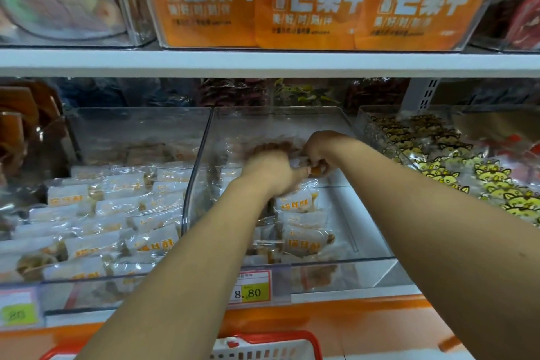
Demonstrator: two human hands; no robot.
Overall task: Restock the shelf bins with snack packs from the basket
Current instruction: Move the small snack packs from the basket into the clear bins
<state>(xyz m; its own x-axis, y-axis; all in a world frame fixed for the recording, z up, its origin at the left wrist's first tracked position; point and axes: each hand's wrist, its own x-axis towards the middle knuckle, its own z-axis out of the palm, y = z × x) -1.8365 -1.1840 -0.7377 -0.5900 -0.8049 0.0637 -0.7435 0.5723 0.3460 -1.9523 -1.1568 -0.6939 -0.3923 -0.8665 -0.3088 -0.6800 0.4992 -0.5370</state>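
As stocking of the middle bin (292, 262) proceeds, the right hand (321, 147) pinches a snack pack (318, 170); whether the left hand (273, 174) grips anything is lost in blur. Next, probably: release, then reach for the near basket (271, 343).

Left hand (273, 174), right hand (321, 149) close together, outstretched

Left hand (274, 174), right hand (320, 146) in middle bin (350, 275), over snack packs (304, 240). Left bin (137, 126) beside it; pouches (306, 3) on shelf (263, 63) above; basket (271, 343) below front.
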